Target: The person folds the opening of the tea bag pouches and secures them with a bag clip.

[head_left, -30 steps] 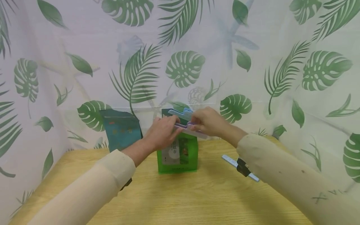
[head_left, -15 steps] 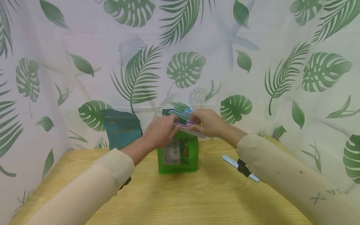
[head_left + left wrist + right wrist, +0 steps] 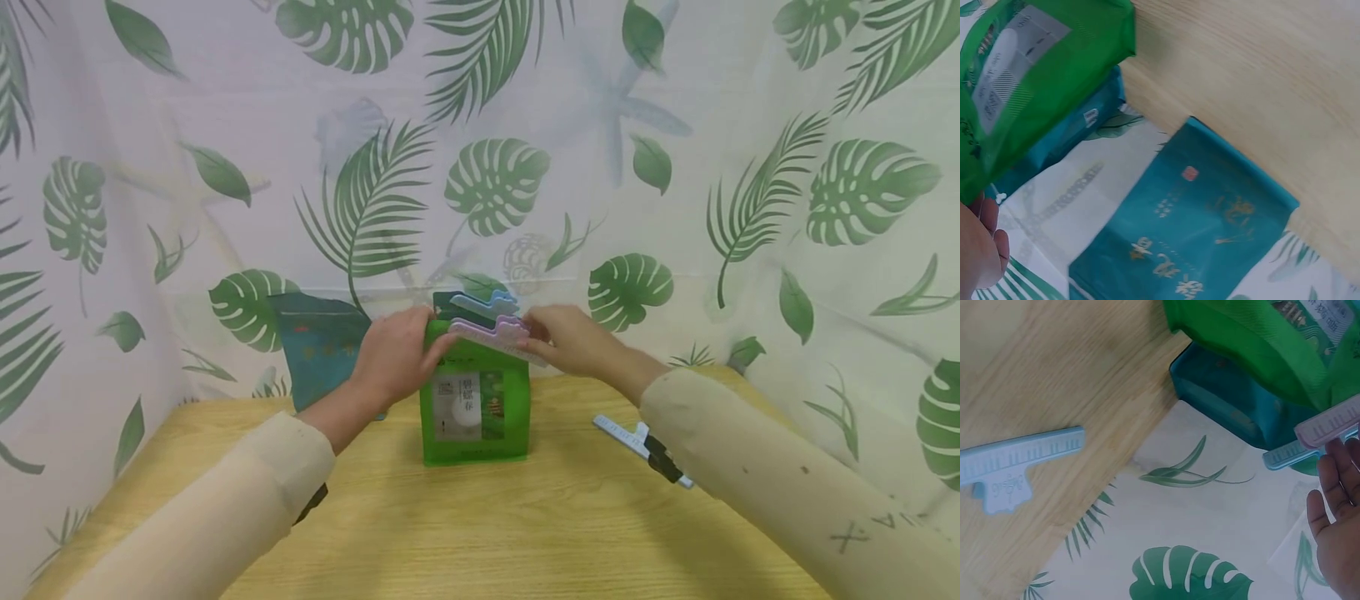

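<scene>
Seating the lilac bag clip squarely on the folded top of the green tea pouch looks like the step in hand. The pouch stands upright on the surface, between and below the two hands. The left hand pinches its near top corner, thumb in front and fingers behind; the right hand pinches the clip's other end, beside its tab.

The bar slopes down toward the right hand, so I would level it against the pouch's top edge before letting go. Keep the left pinch firm, so that the fold lies flat and neither layer slips out; whether the bar grips the full width, I cannot tell. Mind the blue clip just behind, on the rear teal pouch: a knuckle could knock it. Beyond the left hand, the other teal pouch is best left undisturbed, and the loose pale-blue clip, under the right forearm, could be brushed by a low wrist
</scene>
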### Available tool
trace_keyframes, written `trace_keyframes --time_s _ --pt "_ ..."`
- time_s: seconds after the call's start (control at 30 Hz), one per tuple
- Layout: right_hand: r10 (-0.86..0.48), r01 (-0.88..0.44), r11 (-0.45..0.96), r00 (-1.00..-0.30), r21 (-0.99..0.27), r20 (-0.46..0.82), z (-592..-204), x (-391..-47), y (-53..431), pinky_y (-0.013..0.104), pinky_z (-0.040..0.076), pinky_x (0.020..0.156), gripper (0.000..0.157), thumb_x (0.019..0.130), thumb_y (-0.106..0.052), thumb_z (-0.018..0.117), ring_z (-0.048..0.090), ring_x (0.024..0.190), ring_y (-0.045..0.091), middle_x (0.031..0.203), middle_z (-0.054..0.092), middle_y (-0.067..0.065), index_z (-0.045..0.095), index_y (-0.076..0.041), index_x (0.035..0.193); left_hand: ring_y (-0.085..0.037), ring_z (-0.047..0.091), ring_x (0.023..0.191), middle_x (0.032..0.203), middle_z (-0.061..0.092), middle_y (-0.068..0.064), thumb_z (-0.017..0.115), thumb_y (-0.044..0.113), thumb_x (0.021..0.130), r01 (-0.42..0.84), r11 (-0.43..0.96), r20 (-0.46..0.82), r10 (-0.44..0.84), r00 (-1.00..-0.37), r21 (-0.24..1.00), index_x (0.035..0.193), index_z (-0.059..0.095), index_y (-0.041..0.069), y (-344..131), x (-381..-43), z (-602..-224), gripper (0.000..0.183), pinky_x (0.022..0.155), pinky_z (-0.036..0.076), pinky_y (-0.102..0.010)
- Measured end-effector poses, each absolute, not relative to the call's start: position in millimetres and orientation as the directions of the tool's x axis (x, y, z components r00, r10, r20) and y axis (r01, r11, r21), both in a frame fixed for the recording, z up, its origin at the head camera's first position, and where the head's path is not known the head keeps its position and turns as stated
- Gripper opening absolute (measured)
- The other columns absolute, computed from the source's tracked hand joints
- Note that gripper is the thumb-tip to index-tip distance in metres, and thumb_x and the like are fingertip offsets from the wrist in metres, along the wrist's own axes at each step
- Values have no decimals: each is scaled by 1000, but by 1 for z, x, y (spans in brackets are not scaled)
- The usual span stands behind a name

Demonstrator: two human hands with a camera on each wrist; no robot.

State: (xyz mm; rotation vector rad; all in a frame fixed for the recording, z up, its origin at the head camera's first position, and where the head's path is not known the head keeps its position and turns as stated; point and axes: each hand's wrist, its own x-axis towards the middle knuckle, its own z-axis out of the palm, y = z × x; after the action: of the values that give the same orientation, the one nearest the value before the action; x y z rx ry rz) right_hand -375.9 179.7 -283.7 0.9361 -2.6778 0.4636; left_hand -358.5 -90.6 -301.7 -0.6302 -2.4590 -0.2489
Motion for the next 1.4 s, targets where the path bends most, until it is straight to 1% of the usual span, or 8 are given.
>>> trace_keyframes --time_s 0.1,0.23,0.5,0.67,0.77,0.83,1.1,1.4 --pt "-546 -626 744 -771 -232 328 -290 -377 184 35 53 73 19 97 -24 67 62 78 16 86 67 2 66 -6 101 -22 59 63 78 65 -7 54 41 103 483 874 579 362 -730 62 109 59 3 -98 -358 -306 39 59 47 -38" --pt "-531 -600 756 -796 -261 290 -301 -380 188 36 54 75 21 101 -27 61 63 80 15 88 69 2 67 -6 102 -18 56 58 74 63 -5 53 39 103 472 873 547 337 -766 124 110 57 2 -106 -358 -317 38 57 46 -36" --pt "-513 -576 757 -816 -309 265 -327 -378 195 30 39 56 25 103 -29 57 44 57 13 65 50 0 58 -10 87 -12 54 55 69 62 1 48 39 106 448 859 460 303 -835 248 113 60 3 -116 -357 -349 39 59 47 -35" --pt "-439 -477 787 -879 -392 188 -346 -372 197 38 53 70 39 103 -41 53 63 74 17 83 67 4 60 -3 106 -10 52 55 69 59 2 46 39 106 446 831 428 288 -856 333 112 60 5 -116 -354 -368 38 59 45 -33" --pt "-415 -446 787 -894 -425 169 -359 -369 197 42 55 79 51 103 -44 51 67 85 20 93 70 8 59 3 119 -9 51 57 75 60 2 48 40 106 437 812 406 276 -871 387 109 60 6 -117 -350 -378 36 59 45 -31" --pt "-410 -447 783 -894 -433 181 -366 -367 196 42 54 80 51 104 -44 51 65 84 20 93 69 8 60 4 121 -9 50 58 77 60 2 51 40 105 434 811 389 281 -877 393 103 60 9 -117 -346 -384 32 59 45 -31" --pt "-451 -516 739 -856 -432 251 -392 -357 188 34 48 72 35 105 -40 50 54 76 14 87 59 3 58 -5 101 -9 46 59 69 52 6 60 40 100 481 807 336 372 -865 343 85 59 15 -117 -337 -407 29 59 41 -28" --pt "-491 -599 757 -785 -261 378 -417 -352 182 34 46 70 28 106 -33 47 48 72 12 82 52 -2 55 -6 102 -12 45 63 69 50 4 63 33 99 500 814 351 394 -849 295 88 60 10 -114 -338 -413 25 59 40 -28"
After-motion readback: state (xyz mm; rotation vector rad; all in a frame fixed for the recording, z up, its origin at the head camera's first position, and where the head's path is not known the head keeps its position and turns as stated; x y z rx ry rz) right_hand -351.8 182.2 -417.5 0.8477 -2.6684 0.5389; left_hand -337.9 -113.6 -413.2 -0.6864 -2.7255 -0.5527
